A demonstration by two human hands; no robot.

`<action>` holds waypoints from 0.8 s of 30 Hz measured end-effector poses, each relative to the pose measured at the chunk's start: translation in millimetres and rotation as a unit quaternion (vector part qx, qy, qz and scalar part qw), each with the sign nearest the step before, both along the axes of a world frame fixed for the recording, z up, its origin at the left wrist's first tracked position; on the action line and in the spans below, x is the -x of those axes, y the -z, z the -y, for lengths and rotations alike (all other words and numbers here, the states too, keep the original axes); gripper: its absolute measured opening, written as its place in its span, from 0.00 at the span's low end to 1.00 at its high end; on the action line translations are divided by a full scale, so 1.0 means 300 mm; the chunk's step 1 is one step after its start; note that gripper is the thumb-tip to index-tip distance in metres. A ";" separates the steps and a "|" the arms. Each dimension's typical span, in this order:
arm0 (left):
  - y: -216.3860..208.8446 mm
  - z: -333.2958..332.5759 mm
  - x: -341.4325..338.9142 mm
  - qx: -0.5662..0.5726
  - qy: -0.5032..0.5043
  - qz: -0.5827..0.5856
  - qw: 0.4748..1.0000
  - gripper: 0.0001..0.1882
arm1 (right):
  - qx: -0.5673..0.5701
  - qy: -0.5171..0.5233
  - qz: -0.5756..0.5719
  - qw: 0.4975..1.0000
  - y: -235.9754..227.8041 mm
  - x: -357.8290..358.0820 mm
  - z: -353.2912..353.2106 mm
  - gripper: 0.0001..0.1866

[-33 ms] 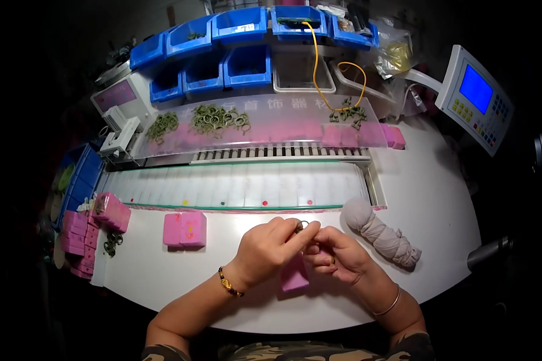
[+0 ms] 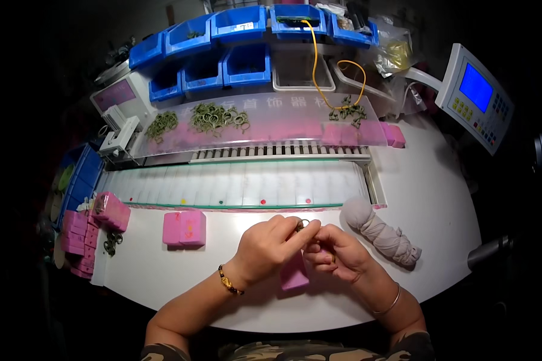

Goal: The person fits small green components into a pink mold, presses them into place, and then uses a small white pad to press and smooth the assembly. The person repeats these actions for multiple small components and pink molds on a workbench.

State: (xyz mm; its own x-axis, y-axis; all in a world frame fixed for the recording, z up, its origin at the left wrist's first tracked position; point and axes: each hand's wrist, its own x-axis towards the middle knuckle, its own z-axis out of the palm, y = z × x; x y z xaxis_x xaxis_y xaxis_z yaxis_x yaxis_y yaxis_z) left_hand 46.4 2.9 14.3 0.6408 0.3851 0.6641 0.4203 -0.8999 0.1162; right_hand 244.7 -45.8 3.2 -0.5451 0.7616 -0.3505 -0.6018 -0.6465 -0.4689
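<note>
In front of me both hands come together over the white table. My left hand (image 2: pixel 265 243) is closed, and a small dark-green ring (image 2: pixel 305 223) stands out at its thumb and index fingertips. My right hand (image 2: pixel 338 253) is beside it with curled fingers, its thumb and index finger close to the left fingertips; a tiny greenish bit shows at its lower fingers, too small to name. Below and between the hands is a pink block (image 2: pixel 294 275), its upper part hidden by the fingers. Which hand touches the block, if either, I cannot tell.
Pink blocks (image 2: pixel 185 228) sit left of my hands, with stacked ones (image 2: pixel 78 237) farther left. A grey wrapped cloth bundle (image 2: pixel 380 233) lies right. Beyond are a white segmented strip (image 2: pixel 241 183), green rings (image 2: pixel 217 118) on a translucent sheet, blue bins (image 2: pixel 247 66) and a control panel (image 2: pixel 475 96).
</note>
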 end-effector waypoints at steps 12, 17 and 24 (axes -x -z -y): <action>-0.047 -0.147 0.098 0.433 -0.002 0.179 0.884 0.13 | -0.434 0.124 0.645 0.616 -0.058 -0.039 -0.004 0.09; -0.132 -0.237 0.131 0.613 0.018 0.061 0.787 0.15 | -0.416 0.106 0.604 0.671 -0.047 -0.044 0.020 0.07; -0.288 -0.388 0.072 0.623 -0.016 -0.223 0.749 0.15 | -0.067 0.208 0.098 0.971 0.008 -0.084 -0.016 0.11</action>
State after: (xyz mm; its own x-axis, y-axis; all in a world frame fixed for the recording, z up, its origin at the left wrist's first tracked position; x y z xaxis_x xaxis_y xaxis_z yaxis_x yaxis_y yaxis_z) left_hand 24.8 119.4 100.8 0.6692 0.5484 -0.5014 0.6863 -0.1975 0.7000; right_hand 269.8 -41.0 0.8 -0.1138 0.9472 -0.2999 -0.6877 -0.2930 -0.6642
